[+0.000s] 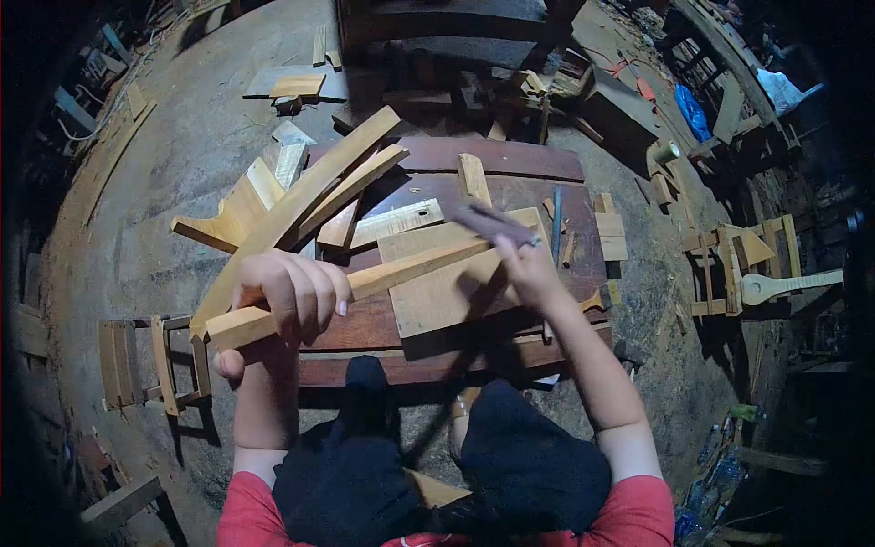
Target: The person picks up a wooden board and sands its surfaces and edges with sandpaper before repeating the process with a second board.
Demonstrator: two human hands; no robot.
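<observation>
My left hand (pixel 296 290) is wrapped round a long squared wooden bar (pixel 392 274) near its left end, with the thumb underneath. Slanting up to the right, the bar overlaps a wide flat board (pixel 437 296) on the low table. My right hand (pixel 530 272) grips a dark brown flat piece (pixel 492 221), blurred by motion, at the far end of the bar. It resembles folded sandpaper, but I cannot tell for sure. The bar's far end is partly hidden behind this piece and the hand.
Long planks (pixel 310 196) and a shaped offcut (pixel 228 219) are piled at the left of the reddish low table (pixel 351 325). A dark rod (pixel 557 228) and a brush (pixel 597 298) lie on its right. Wooden frames (pixel 164 365) stand on the floor at left, others (pixel 729 269) at right.
</observation>
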